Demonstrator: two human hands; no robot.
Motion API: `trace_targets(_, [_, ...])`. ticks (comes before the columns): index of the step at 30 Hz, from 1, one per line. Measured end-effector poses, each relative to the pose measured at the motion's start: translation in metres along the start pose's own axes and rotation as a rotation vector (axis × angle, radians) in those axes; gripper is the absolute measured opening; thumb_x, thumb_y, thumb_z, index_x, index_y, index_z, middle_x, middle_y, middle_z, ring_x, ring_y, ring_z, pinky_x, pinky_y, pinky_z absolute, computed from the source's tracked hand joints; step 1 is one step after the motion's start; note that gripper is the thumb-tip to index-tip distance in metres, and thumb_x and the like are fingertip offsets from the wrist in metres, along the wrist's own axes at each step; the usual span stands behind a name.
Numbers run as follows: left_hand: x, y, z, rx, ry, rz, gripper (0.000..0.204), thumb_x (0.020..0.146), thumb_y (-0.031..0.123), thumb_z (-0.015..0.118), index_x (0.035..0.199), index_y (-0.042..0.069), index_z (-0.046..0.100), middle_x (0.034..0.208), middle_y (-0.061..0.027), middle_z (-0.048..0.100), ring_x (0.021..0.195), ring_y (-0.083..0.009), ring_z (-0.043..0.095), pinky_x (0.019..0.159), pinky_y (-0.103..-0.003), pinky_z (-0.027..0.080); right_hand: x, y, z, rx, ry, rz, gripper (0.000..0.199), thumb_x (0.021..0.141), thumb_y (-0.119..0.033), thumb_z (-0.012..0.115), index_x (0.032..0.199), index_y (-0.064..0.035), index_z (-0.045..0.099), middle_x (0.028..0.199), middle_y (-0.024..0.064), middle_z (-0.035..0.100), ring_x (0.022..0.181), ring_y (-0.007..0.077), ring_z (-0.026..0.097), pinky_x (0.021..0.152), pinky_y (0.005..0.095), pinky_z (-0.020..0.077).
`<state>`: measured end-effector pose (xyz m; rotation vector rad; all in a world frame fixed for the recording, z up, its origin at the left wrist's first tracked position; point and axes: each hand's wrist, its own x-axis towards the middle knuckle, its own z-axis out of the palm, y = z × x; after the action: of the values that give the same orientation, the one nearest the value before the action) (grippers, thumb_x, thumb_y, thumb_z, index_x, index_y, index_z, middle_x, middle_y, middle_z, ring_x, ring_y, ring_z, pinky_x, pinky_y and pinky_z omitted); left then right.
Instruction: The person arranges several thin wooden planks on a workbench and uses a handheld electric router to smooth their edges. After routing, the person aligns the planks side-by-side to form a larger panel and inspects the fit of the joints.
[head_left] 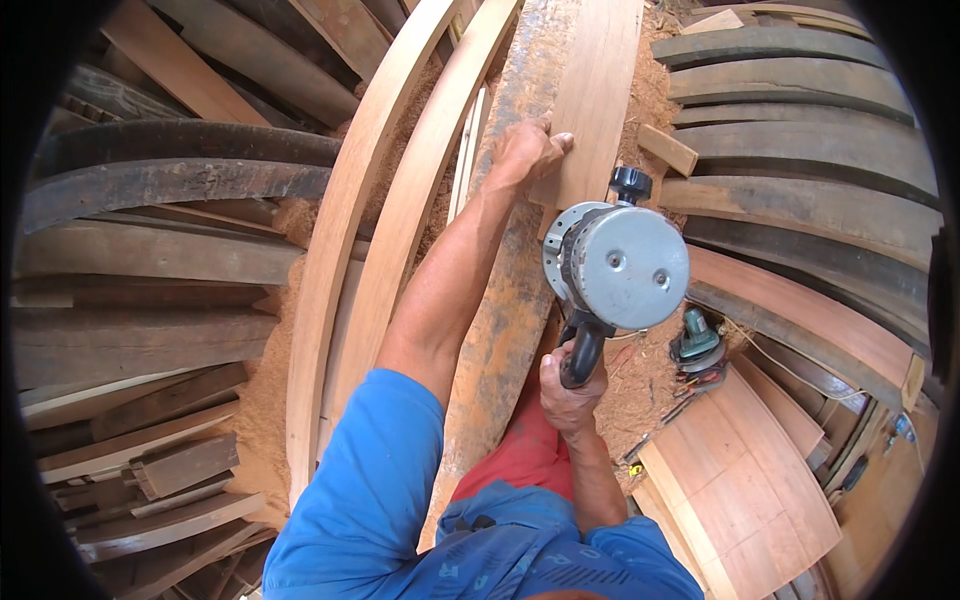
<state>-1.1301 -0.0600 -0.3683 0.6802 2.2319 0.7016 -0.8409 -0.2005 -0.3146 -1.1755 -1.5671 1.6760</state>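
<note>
A router (635, 265) with a round silver housing, a perforated base and a black knob is tilted on its side, its flat round end toward me. My right hand (572, 400) is closed around its black curved handle (585, 355). Ahead of it, a smooth reddish-brown wooden board (598, 80) lies along a worn, paint-stained beam (510, 310). My left hand (530, 155) grips the left edge of that board near its close end, thumb on top, fingers partly hidden. The router's cutting bit does not show.
Two long curved planks (385, 240) lie left of the beam. A green power tool (698, 340) and its cord rest in sawdust at the right, near wide panels (750, 470). Stacked dark timbers (790, 140) line both sides. A small wood block (668, 150) sits beyond the router.
</note>
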Motion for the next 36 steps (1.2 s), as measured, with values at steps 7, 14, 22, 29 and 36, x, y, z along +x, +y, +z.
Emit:
trace_targets(7, [0.0,0.001,-0.005,-0.037,-0.085,-0.027,0.047,0.095,0.042,0.057,0.137,0.021,0.06,0.129,-0.0194,0.064,0.124,-0.0393,0.057,0.107,-0.046,0.043,0.014,-0.003,0.014,-0.112,-0.016,-0.089,0.01,0.085,-0.005,0.067,0.086,-0.0021,0.057,0.072,0.0006,0.057,0.062,0.009,0.055,0.059,0.0272,0.0455])
trace_targets(14, [0.007,-0.014,0.005,-0.057,0.021,0.012,0.046,0.097,0.039,0.052,0.139,0.021,0.058,0.132,-0.0189,0.063,0.125,-0.0386,0.057,0.107,-0.045,0.043,0.03,0.002,0.017,-0.158,-0.022,-0.103,0.009,0.084,-0.003,0.066,0.087,-0.0021,0.057,0.073,0.0012,0.057,0.063,0.0098,0.055,0.06,0.028,0.0462])
trace_targets(22, [0.008,-0.008,0.005,-0.017,0.041,-0.007,0.046,0.101,0.039,0.048,0.139,0.016,0.058,0.135,-0.0196,0.061,0.127,-0.0377,0.056,0.108,-0.043,0.042,0.052,0.008,0.019,-0.11,0.002,-0.156,0.011,0.085,0.0,0.065,0.089,-0.0028,0.056,0.076,-0.0001,0.056,0.066,0.0088,0.053,0.063,0.0268,0.0457])
trace_targets(29, [0.007,-0.006,0.004,-0.016,0.033,0.001,0.046,0.1,0.04,0.046,0.137,0.016,0.059,0.133,-0.0204,0.061,0.125,-0.0394,0.056,0.107,-0.045,0.042,0.073,0.006,0.021,-0.073,0.028,-0.182,0.011,0.086,0.0,0.065,0.09,-0.0028,0.056,0.076,-0.0011,0.056,0.066,0.0067,0.052,0.063,0.0253,0.0453])
trace_targets(36, [0.004,-0.005,0.002,-0.001,0.075,0.021,0.044,0.098,0.038,0.047,0.134,0.017,0.063,0.122,-0.0218,0.066,0.117,-0.0422,0.06,0.102,-0.049,0.045,0.102,-0.018,0.027,-0.037,0.036,-0.168,0.011,0.086,-0.001,0.065,0.092,-0.0019,0.056,0.074,-0.0018,0.055,0.066,0.0051,0.051,0.062,0.0251,0.0453])
